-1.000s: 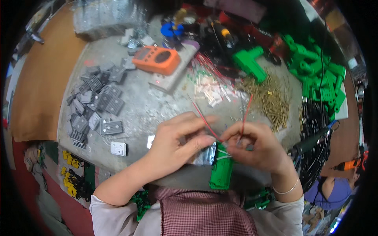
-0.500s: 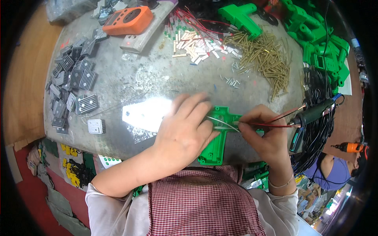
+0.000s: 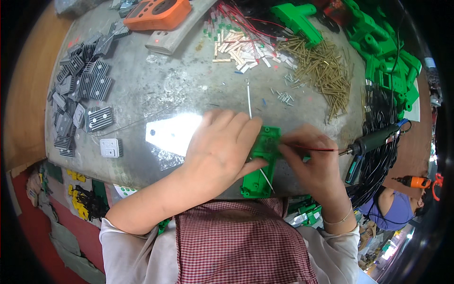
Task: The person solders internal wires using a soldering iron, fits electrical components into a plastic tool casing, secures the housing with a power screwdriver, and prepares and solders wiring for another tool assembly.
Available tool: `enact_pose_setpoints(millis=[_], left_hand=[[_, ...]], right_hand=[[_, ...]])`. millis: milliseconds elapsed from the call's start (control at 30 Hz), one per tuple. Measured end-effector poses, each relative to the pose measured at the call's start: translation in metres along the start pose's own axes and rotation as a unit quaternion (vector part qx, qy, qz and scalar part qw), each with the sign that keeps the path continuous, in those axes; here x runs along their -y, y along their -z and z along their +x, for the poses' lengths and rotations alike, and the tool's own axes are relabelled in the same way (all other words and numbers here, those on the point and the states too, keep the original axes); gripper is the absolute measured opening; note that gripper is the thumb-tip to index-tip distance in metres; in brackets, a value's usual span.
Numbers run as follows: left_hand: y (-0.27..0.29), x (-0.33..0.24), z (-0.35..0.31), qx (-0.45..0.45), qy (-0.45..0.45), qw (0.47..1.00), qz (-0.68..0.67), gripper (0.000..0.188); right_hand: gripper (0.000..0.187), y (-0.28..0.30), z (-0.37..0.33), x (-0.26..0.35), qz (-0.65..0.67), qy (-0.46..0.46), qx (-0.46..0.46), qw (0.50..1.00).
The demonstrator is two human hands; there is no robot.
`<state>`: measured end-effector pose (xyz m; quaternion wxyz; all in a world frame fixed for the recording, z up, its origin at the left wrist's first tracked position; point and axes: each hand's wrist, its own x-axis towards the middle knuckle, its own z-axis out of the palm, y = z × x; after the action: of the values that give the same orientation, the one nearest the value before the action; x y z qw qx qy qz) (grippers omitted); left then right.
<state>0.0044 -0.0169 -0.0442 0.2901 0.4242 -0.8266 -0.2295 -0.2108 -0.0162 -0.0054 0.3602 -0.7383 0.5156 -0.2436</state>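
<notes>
A green plastic housing point(image 3: 258, 183), its hollow side up, lies at the table's front edge. Over its left side is my left hand point(image 3: 218, 149), thumb across the housing and fingers curled against it. A thin white lead point(image 3: 249, 98) passes under that hand, reaching the table beyond and emerging across the lower part of the housing. At the housing's right side my right hand point(image 3: 314, 158), smeared by motion, is closed with the fingertips around a red wire point(image 3: 319, 149). A bright, shiny plate point(image 3: 170, 135) lies just left of my left hand.
Grey finned heat sinks point(image 3: 85, 87) pile up at left. An orange multimeter point(image 3: 158, 13), white sleeved parts point(image 3: 241, 49), brass rods point(image 3: 326, 75) and small screws point(image 3: 283, 98) lie farther back. Green housings point(image 3: 388, 57), a soldering iron point(image 3: 376, 139) and black cables point(image 3: 378, 163) crowd the right.
The white lead has swung from lying crosswise toward my right hand to running lengthwise under my left hand. My right hand has shifted slightly left; the black wire beside it no longer shows.
</notes>
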Motion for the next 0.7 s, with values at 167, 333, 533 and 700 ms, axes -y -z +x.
enact_pose_setpoints(millis=[167,333,533,700], left_hand=[[-0.005,-0.005,-0.003,0.015,0.027,0.999,0.027,0.068],[-0.008,-0.008,-0.005,0.009,0.039,0.999,0.032,0.070],[-0.009,-0.004,-0.005,-0.027,0.029,0.999,0.016,0.068],[-0.009,-0.002,-0.008,0.002,0.051,0.999,0.017,0.067]], right_hand=[[0.021,-0.016,0.013,-0.007,-0.209,0.155,-0.002,0.965],[0.018,-0.007,0.022,0.004,-0.207,0.123,0.074,0.968],[0.014,-0.008,0.028,-0.001,-0.212,0.125,0.096,0.964],[0.011,0.039,0.009,-0.008,0.140,-0.042,-0.126,0.981]])
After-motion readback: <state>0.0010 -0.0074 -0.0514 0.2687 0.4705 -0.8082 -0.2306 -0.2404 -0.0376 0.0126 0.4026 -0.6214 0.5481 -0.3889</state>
